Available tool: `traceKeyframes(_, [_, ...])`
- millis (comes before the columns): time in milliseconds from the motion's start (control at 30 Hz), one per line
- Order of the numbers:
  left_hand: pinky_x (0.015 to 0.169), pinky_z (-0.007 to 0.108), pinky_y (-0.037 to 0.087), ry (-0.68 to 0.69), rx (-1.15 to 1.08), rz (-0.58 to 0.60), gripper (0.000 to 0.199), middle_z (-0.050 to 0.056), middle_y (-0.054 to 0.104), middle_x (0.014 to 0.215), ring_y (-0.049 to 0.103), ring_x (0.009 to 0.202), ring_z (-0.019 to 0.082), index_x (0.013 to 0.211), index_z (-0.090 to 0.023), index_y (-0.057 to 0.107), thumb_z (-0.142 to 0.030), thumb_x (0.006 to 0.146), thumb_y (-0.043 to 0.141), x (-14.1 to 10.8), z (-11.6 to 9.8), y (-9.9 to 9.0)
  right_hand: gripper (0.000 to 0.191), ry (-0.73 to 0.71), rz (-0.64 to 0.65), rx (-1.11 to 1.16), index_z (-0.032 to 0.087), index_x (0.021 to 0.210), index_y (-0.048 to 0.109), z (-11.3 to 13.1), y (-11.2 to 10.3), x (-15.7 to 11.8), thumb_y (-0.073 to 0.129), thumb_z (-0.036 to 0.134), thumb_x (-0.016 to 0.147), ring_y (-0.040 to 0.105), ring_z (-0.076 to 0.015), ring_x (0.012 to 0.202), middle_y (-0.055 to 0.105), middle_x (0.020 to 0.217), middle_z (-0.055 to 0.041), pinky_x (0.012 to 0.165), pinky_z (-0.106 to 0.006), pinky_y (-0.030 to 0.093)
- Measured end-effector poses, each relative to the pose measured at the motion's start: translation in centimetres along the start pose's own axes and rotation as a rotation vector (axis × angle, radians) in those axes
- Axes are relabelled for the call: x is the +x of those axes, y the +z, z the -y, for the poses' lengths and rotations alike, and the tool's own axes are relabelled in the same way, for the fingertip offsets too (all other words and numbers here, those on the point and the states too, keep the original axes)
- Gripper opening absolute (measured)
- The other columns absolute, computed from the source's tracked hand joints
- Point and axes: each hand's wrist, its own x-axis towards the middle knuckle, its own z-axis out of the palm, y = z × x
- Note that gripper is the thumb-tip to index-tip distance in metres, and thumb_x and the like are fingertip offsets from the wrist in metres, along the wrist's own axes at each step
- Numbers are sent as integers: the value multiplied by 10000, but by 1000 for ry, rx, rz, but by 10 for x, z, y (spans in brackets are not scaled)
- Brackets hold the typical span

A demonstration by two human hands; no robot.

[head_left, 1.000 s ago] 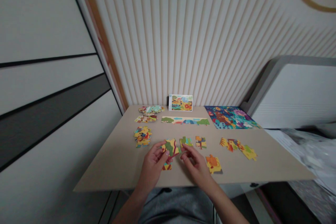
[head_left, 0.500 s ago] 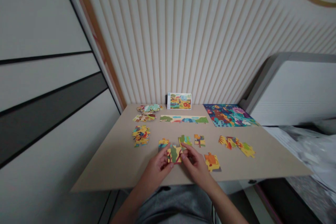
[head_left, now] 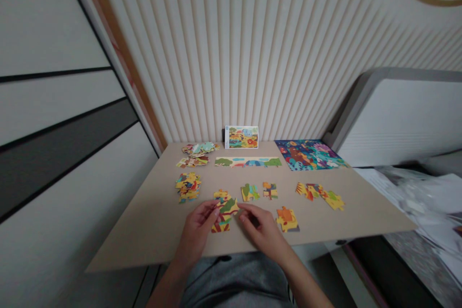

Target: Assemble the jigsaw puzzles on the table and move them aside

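Observation:
A green and yellow puzzle piece [head_left: 228,207] is tilted in the fingers of my left hand [head_left: 198,227], pinched at its left side. My right hand [head_left: 263,227] is at the piece's right corner, thumb and index finger apart, the index fingertip at or very near the edge. Below the held piece lies a red and yellow puzzle piece [head_left: 221,227], partly covered. Just above it is a yellow and orange puzzle piece [head_left: 221,194]. Beyond my hands lie a green puzzle piece [head_left: 250,192] and a small yellow and brown one [head_left: 270,190]. An orange animal piece [head_left: 287,219] rests right of my right hand.
Piled puzzle pieces [head_left: 188,186] lie at left, with more stacks [head_left: 198,149] behind. A joined strip [head_left: 248,162] lies before the picture box [head_left: 241,137]. A finished dark puzzle [head_left: 311,155] is at back right, joined pieces [head_left: 320,194] nearer. Plastic bags [head_left: 407,192] sit beyond the table's edge.
The held piece has shifted left and turned to a slant. My right fingers have loosened from it, while my left still pinches it. The view has shifted slightly.

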Motion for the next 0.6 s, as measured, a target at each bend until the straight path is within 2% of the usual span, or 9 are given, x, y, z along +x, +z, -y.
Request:
traceKeyframes(100, [714, 248, 573, 3, 10, 1, 332, 10, 721, 806, 668, 711, 136, 1099, -175, 697, -406, 862, 733, -4, 2, -3, 322, -24, 9, -49, 239, 1256, 682, 7, -1, 0, 527, 359, 1001, 671, -185, 854, 743, 997, -51, 795, -306, 539])
traceKeyframes(200, [721, 265, 585, -10, 38, 28, 361, 33, 742, 850, 689, 735, 157, 1098, -171, 703, -431, 851, 740, -8, -2, -3, 303, -43, 5, -80, 238, 1232, 692, 11, -2, 0, 522, 344, 1004, 681, -195, 901, 749, 1040, -60, 853, -322, 538])
traceKeyframes(333, [746, 301, 603, -15, 60, 40, 407, 84, 763, 965, 716, 802, 197, 1088, -158, 714, -461, 820, 759, -11, -10, -2, 282, -56, 5, -99, 241, 1209, 698, 13, -1, -1, 521, 322, 1005, 685, -196, 917, 752, 1047, -59, 850, -321, 539])
traceKeyframes(433, [737, 306, 603, -21, 74, 48, 418, 81, 760, 914, 716, 797, 204, 1084, -156, 717, -477, 818, 755, -11, -12, -1, 275, -79, 0, -112, 243, 1187, 706, 10, 1, -1, 509, 310, 1008, 690, -196, 924, 755, 1042, -62, 840, -322, 546])
traceKeyframes(533, [710, 292, 594, -24, 71, 42, 412, 66, 752, 879, 699, 742, 182, 1080, -158, 719, -483, 827, 745, -11, -9, -3, 263, -106, -112, -205, 233, 1118, 731, 1, -8, 3, 504, 290, 1000, 688, -216, 950, 755, 1031, -82, 863, -356, 545])
traceKeyframes(600, [700, 287, 589, -19, 58, 47, 412, 62, 749, 875, 687, 719, 169, 1094, -160, 716, -480, 834, 741, -10, -6, -3, 258, -95, -191, -357, 228, 1099, 736, -9, -25, 12, 507, 268, 987, 674, -242, 999, 750, 1050, -99, 922, -407, 524])
